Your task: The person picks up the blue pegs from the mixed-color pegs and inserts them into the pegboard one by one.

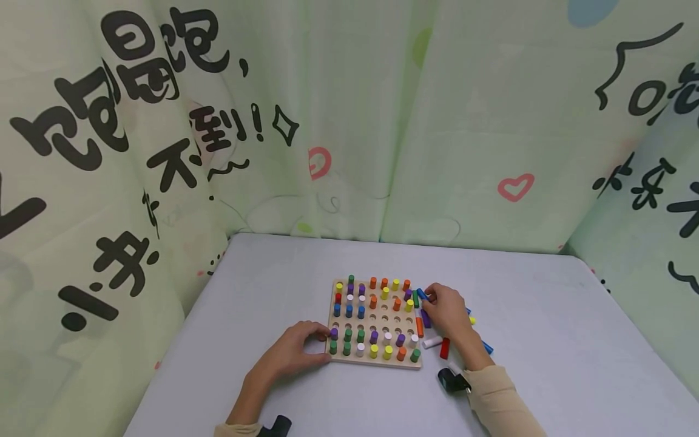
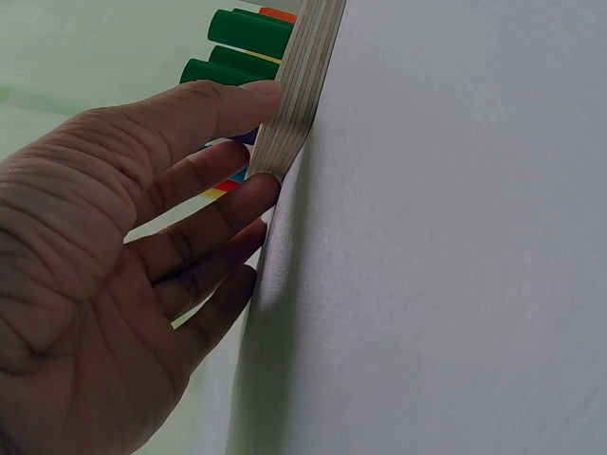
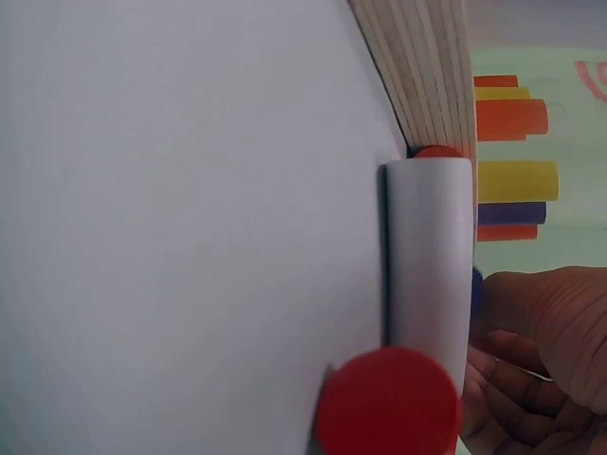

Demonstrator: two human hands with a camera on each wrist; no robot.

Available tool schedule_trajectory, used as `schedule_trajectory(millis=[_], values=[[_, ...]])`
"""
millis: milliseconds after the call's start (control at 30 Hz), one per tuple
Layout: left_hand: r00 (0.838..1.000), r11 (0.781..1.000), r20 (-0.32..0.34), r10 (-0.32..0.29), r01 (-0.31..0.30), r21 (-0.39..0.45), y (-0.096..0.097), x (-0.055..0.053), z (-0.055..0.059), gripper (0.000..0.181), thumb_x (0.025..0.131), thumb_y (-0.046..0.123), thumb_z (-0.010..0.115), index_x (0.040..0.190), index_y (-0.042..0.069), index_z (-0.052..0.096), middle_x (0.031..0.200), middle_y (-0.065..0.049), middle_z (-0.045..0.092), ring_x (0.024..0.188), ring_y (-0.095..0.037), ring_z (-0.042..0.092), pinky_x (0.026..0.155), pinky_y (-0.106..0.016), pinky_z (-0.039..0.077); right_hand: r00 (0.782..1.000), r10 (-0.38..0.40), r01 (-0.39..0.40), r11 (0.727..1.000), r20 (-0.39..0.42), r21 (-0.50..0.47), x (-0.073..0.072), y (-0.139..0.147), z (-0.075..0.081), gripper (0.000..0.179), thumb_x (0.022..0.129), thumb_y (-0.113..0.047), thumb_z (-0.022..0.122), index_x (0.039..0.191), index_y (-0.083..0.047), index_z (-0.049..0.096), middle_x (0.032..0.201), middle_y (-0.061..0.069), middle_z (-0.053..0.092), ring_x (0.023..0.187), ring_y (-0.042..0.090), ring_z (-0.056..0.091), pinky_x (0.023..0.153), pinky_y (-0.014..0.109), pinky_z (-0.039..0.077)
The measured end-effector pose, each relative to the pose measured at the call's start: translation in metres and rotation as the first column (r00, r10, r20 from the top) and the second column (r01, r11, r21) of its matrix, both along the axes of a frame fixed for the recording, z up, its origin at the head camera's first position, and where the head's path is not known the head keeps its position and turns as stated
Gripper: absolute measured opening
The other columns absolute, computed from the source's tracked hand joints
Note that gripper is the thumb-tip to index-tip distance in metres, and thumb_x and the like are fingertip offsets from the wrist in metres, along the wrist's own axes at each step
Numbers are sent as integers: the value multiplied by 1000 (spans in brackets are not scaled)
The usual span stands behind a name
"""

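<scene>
A light wooden pegboard [image 1: 377, 363] stands on the table, with coloured pegs upright in many of its holes. My left hand [image 1: 297, 349] rests at its left edge. In the left wrist view, the thumb [image 2: 228, 106] and extended fingers touch the board's layered side. Beyond the board's right edge, my right hand [image 1: 450, 312] pinches a blue peg [image 1: 422, 294] between thumb and fingertips. In the right wrist view only a bit of that blue peg [image 3: 477, 289] shows. A green peg [image 1: 415, 298] and a purple peg [image 1: 425, 318] lie close by.
Loose pegs lie right of the board, among them an orange peg [image 1: 419, 326], a white peg [image 1: 432, 342] and a red peg [image 1: 445, 348]. A blue peg [image 1: 488, 347] lies beyond the right wrist. Curtains [image 1: 349, 121] surround the white table [image 1: 284, 273].
</scene>
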State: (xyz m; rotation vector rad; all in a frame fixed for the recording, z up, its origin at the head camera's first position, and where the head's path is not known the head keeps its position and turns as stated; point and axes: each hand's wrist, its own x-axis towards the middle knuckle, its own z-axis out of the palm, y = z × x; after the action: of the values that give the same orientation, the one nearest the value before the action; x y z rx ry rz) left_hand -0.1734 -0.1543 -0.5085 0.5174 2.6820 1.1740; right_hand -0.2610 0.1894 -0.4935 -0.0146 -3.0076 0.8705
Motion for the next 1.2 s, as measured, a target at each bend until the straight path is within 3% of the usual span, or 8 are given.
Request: schedule_trajectory(millis=[433, 700, 1200], values=[[1000, 1000, -18, -18, 18, -8, 0, -2, 0, 40, 85, 26, 84, 119, 10, 69, 108, 4, 67, 103, -16, 59, 98, -46, 52, 999, -40, 39, 999, -10, -29, 9, 0, 1, 30, 95, -10, 67, 121, 5, 64, 104, 17, 69, 88, 27, 61, 85, 43, 58], [1000, 1000, -1, -13, 13, -1, 1, -2, 0, 40, 85, 25, 84, 119, 10, 69, 108, 4, 66, 103, -16, 59, 99, -46, 52, 997, -50, 47, 997, -61, -54, 21, 0, 2, 30, 95, -14, 67, 120, 3, 65, 105, 18, 69, 92, 30, 64, 85, 45, 59], [1000, 1000, -7, -13, 13, 5, 0, 0, 3, 40, 85, 24, 84, 119, 9, 69, 110, 2, 68, 104, -18, 60, 100, -49, 51, 990, -77, 61, 989, -116, -131, 40, -7, 18, 27, 95, -11, 69, 118, 2, 66, 104, 17, 70, 96, 30, 66, 88, 46, 60]])
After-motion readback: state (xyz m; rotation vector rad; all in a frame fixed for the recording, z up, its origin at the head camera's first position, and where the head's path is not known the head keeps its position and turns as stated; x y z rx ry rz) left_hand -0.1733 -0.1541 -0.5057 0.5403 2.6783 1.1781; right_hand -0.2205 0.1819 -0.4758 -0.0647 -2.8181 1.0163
